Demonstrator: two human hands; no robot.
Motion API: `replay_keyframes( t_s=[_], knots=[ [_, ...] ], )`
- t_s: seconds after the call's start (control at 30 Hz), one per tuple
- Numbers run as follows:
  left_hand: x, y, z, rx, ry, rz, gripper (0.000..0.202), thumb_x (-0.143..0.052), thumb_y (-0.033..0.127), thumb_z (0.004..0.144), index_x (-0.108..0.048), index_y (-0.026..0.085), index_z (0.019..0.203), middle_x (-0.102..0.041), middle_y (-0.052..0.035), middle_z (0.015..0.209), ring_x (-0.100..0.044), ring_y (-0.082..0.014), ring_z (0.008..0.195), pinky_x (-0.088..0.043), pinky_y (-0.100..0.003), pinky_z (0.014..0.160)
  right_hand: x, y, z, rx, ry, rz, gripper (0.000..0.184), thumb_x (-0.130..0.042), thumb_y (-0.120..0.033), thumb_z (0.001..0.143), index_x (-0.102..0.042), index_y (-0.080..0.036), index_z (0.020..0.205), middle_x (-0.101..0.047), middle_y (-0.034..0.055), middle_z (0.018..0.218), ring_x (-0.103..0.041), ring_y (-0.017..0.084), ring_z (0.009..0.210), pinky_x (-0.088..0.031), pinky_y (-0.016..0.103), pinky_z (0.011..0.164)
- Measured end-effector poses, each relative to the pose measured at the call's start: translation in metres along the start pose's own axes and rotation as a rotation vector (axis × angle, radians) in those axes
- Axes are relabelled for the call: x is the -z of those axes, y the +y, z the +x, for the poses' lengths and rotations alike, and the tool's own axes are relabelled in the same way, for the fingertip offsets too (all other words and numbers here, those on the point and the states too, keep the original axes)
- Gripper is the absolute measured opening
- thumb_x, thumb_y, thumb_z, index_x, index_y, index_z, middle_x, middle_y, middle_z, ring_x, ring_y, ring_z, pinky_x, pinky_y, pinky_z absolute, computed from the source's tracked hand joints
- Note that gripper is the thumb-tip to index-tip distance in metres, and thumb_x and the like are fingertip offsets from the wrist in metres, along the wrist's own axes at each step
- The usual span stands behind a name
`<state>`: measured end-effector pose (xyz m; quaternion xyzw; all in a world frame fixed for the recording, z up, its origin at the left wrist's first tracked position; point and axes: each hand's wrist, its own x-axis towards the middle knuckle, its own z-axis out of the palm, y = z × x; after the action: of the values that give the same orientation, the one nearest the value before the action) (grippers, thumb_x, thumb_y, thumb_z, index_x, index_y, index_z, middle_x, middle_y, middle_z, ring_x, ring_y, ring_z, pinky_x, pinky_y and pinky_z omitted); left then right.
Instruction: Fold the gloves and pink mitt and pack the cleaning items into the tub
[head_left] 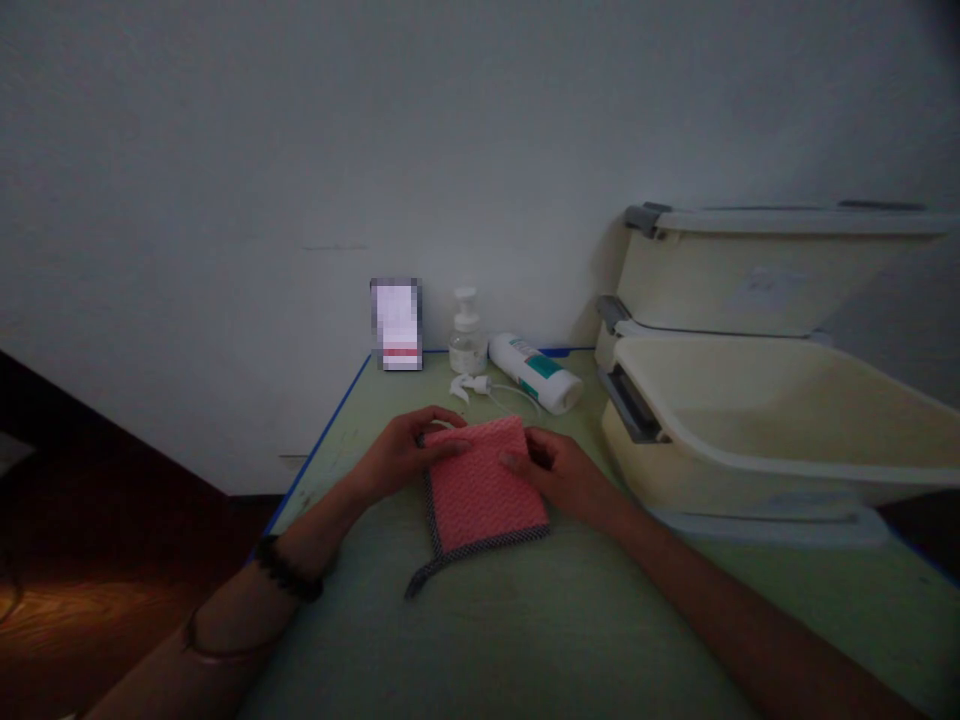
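A pink folded cloth (pixel 484 490) with a dark woven border lies on the pale green table (pixel 525 620). My left hand (pixel 405 452) rests on its upper left corner, fingers curled over the edge with the tips flat on the fabric. On the cloth's right edge sits my right hand (pixel 559 470), fingers bent and pressing down. Both hands hold the cloth against the tabletop. A dark corner of the border sticks out at the lower left.
Two cream plastic tubs (pixel 750 420) with grey handles stand stacked at the right. By the wall are a clear pump bottle (pixel 466 335), a white bottle lying on its side (pixel 536 373), a loose spray nozzle (pixel 469 385) and a small card (pixel 396 325). A dark wooden floor lies left.
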<state>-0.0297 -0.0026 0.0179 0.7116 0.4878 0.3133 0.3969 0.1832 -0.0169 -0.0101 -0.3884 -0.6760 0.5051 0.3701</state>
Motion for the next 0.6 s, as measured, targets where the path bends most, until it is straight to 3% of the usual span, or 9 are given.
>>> replay_keyframes(
  t_s=[0.13, 0.3, 0.6],
  knots=[
    [0.000, 0.000, 0.000, -0.035, -0.048, 0.011, 0.025, -0.064, 0.036, 0.072, -0.067, 0.016, 0.086, -0.069, -0.0031, 0.086, -0.060, -0.0156, 0.078, -0.046, -0.024, 0.070, -0.002, -0.005, -0.001, 0.005, 0.065, 0.060, 0.026, -0.056, -0.038, 0.078, -0.055, -0.016, 0.093, -0.063, 0.0043, 0.087, -0.061, 0.016, 0.080, -0.049, 0.028, 0.068],
    [-0.005, 0.000, -0.001, -0.042, -0.074, 0.014, 0.025, -0.067, 0.036, 0.069, -0.069, 0.017, 0.086, -0.070, -0.0030, 0.084, -0.062, -0.0164, 0.076, -0.049, -0.025, 0.068, -0.002, -0.009, -0.002, 0.020, 0.145, -0.085, 0.024, -0.055, -0.038, 0.078, -0.057, -0.018, 0.091, -0.057, -0.0011, 0.071, -0.054, 0.011, 0.061, -0.042, 0.022, 0.053],
    [-0.013, 0.001, -0.002, -0.067, -0.030, 0.003, 0.022, -0.064, 0.035, 0.072, -0.069, 0.015, 0.081, -0.070, -0.0033, 0.080, -0.063, -0.0163, 0.074, -0.050, -0.025, 0.068, -0.007, -0.011, -0.006, 0.179, 0.188, -0.277, 0.015, -0.058, -0.032, 0.077, -0.059, -0.018, 0.084, -0.062, -0.0006, 0.073, -0.056, 0.011, 0.064, -0.044, 0.022, 0.058]
  ],
)
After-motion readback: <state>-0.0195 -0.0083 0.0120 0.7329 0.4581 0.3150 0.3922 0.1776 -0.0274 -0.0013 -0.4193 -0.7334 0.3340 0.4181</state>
